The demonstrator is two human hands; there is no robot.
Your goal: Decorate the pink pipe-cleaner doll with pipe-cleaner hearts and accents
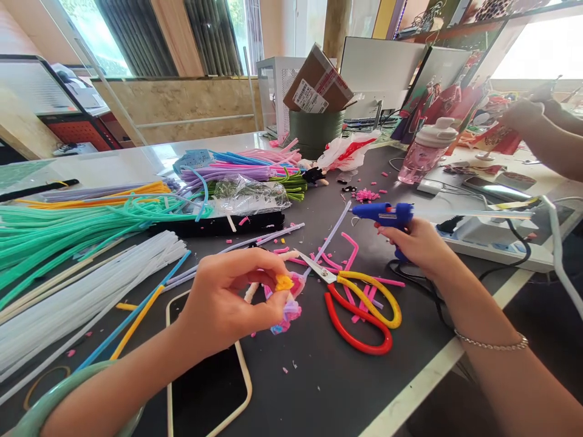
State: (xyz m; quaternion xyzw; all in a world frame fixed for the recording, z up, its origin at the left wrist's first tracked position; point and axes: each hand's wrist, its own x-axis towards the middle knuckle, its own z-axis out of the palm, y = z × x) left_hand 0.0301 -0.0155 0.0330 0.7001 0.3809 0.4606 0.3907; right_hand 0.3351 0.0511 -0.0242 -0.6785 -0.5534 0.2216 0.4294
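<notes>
My left hand (237, 297) pinches a small pink, purple and blue fuzzy craft piece (291, 312) with a yellow bit (284, 282) at its top. Fingers hide part of that piece. In my right hand (421, 246) is a blue glue gun (382, 213), its nozzle pointing left. A translucent glue stick (483, 213) juts from its back. Between the two hands lie scissors (328, 276) with one red and one yellow handle. Around their blades are pink and lilac pipe cleaner pieces (350, 252). Beneath my left forearm rests a phone (209, 388) in a pale case.
Green pipe cleaners (91, 227) and white ones (100, 303) spread across the left side. A power strip (496, 243) with cords sits at right, near a pink bottle (428, 152). Another person's hand (523, 121) is at far right. A green bin (316, 130) holds a carton.
</notes>
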